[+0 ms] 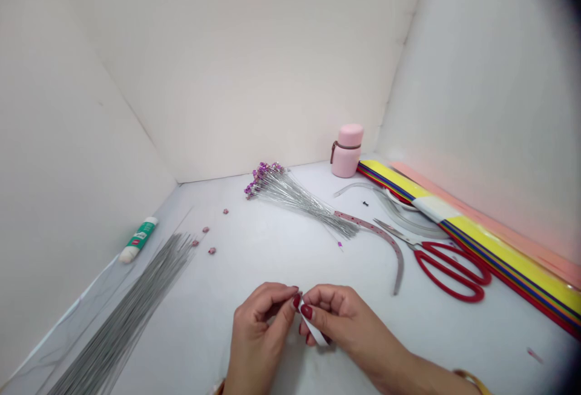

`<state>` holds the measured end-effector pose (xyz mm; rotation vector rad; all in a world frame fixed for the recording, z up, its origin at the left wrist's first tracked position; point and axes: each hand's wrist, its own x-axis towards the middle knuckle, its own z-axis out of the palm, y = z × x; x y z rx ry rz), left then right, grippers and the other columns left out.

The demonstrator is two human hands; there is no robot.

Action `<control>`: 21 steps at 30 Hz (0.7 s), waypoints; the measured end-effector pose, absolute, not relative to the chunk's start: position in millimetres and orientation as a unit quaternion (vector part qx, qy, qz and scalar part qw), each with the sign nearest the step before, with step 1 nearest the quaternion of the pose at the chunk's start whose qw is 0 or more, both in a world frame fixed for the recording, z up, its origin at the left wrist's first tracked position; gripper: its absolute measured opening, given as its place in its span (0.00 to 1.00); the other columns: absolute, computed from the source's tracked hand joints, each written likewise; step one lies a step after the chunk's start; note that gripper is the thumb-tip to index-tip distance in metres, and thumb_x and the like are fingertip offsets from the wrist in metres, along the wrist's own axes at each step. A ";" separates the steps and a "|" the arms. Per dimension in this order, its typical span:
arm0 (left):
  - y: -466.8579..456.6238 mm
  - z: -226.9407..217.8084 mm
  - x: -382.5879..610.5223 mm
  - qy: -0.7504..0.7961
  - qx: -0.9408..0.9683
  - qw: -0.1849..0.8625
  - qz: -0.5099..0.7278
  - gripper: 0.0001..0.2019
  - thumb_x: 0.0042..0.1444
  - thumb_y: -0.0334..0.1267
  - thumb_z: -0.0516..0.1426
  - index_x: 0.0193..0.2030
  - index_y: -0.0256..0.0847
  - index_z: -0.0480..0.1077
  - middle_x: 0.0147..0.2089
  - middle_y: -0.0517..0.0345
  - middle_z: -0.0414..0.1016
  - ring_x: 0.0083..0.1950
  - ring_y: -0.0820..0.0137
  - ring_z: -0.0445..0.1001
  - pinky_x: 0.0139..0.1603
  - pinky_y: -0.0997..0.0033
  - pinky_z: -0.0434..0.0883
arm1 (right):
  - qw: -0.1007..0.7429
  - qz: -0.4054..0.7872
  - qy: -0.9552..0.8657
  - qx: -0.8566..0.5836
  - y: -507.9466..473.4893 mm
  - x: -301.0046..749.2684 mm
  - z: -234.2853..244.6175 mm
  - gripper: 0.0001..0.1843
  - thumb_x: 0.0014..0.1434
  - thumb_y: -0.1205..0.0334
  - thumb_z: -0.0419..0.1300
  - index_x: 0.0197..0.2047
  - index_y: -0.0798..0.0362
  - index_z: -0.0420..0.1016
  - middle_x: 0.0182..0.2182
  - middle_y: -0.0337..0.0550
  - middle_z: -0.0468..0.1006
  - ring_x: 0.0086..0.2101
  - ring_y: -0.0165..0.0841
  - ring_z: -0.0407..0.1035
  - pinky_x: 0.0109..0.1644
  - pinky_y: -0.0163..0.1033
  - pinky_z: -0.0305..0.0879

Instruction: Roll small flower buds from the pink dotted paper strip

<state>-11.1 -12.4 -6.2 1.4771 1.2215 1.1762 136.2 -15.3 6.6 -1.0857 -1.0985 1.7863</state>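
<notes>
A narrow white strip (pixel 315 329) hangs between my two hands near the front of the table, its lower end curving to the right. My left hand (pixel 265 317) is closed in a pinch at the strip's upper end, thumb against fingertips. Close beside it, my right hand (pixel 338 316) grips the same strip between thumb and curled fingers. What the fingertips cover at the strip's top is too small to make out. Beyond the hands lie several small pink folded pieces (pixel 212 251) and a bundle of silvery wire stems (pixel 297 198) with purple tips.
Loose grey wires (pixel 131 310) lie at left beside a green-and-white glue stick (pixel 140 239). At right are red-handled scissors (pixel 449 268), a pink curved strip (pixel 376 231), clear curled strips (pixel 399 216) and stacked coloured sheets (pixel 490 238). A pink flask (pixel 347 153) stands behind.
</notes>
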 end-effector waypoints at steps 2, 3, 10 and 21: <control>-11.6 -7.1 -14.6 0.463 0.659 0.376 0.459 0.05 0.50 0.30 0.56 0.32 0.39 0.74 0.31 0.53 0.75 0.33 0.68 0.74 0.33 0.71 0.71 | 0.381 0.699 -0.425 -0.430 -14.9 136.4 6.9 0.17 0.48 0.49 0.60 0.28 0.57 0.72 0.20 0.38 0.72 0.20 0.24 0.57 0.25 0.31 0.49; -11.2 -7.5 -16.0 0.453 0.681 0.354 0.453 0.06 0.50 0.29 0.55 0.32 0.39 0.74 0.31 0.53 0.75 0.33 0.68 0.74 0.34 0.71 0.71 | 0.381 0.701 -0.422 -0.431 -14.6 136.7 7.0 0.18 0.48 0.48 0.60 0.28 0.57 0.72 0.20 0.38 0.72 0.20 0.24 0.57 0.25 0.31 0.49; -12.6 -4.5 -16.4 0.398 0.730 0.335 0.443 0.09 0.52 0.27 0.53 0.36 0.39 0.73 0.37 0.50 0.73 0.36 0.68 0.74 0.36 0.71 0.72 | 0.396 0.699 -0.405 -0.437 -13.7 139.0 7.4 0.18 0.48 0.49 0.60 0.27 0.58 0.72 0.17 0.35 0.68 0.18 0.23 0.51 0.23 0.30 0.45; -11.0 -10.4 -1.5 0.432 0.441 0.643 0.454 0.09 0.47 0.41 0.59 0.27 0.35 0.72 0.19 0.61 0.70 0.24 0.71 0.70 0.30 0.72 0.67 | 0.378 0.687 -0.436 -0.442 -13.5 138.2 4.2 0.19 0.50 0.48 0.58 0.26 0.58 0.70 0.17 0.37 0.69 0.18 0.23 0.51 0.22 0.30 0.46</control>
